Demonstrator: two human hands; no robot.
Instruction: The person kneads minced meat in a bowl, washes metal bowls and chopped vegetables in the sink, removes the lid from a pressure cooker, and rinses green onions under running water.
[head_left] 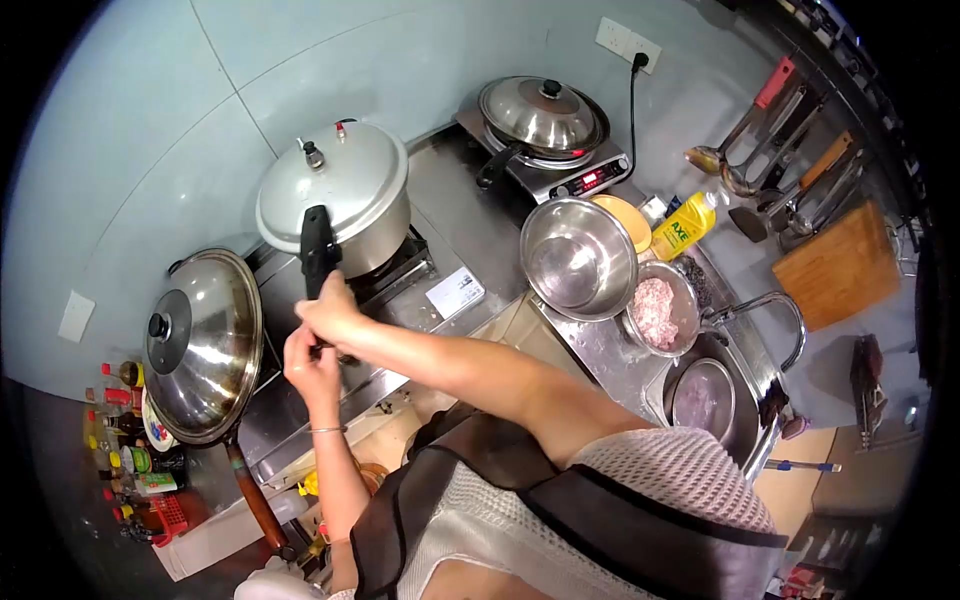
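Note:
A silver pressure cooker with its lid on stands over a gas burner, its long black handle pointing toward me. My right hand is closed around the near part of that handle. Just below it my left hand, with a bracelet at the wrist, is closed at the handle's end, where a dark bit shows between the fingers. The exact finger positions are partly hidden. On the lid sit a black weight valve and a small red-topped pin.
A lidded wok sits at left beside sauce bottles. Behind right, a covered pan rests on an induction cooker. Right lie a steel bowl, a bowl of minced meat, a yellow detergent bottle and the sink.

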